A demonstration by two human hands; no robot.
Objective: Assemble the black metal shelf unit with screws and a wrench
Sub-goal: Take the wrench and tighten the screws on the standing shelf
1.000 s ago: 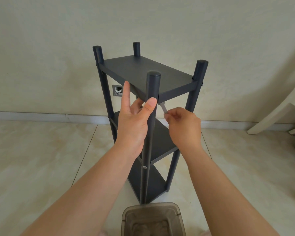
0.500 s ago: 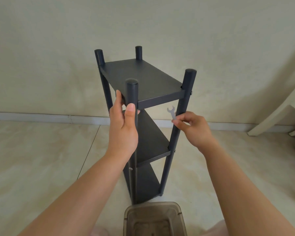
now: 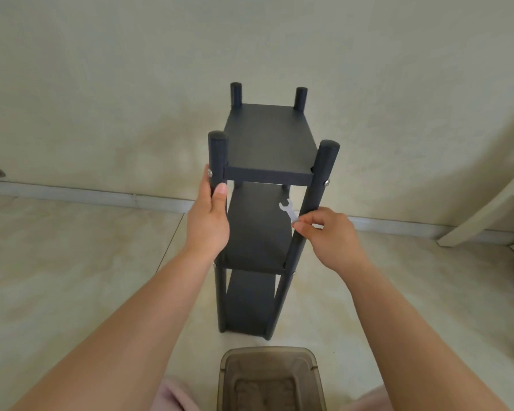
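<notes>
At nine o'clock, the left hand (image 3: 209, 221) grips the near-left post of the black shelf unit (image 3: 267, 143), standing upright on the floor (image 3: 72, 277). At three o'clock, the right hand (image 3: 330, 235) pinches a small wrench (image 3: 288, 211) beside the near-right post.

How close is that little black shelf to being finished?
Mostly built: the shelf unit stands upright on the floor with three shelves between four posts, and screws show at the front corners, such as one. The left hand grips the front-left post; the right hand pinches a small wrench. Probably only tightening remains.
</notes>
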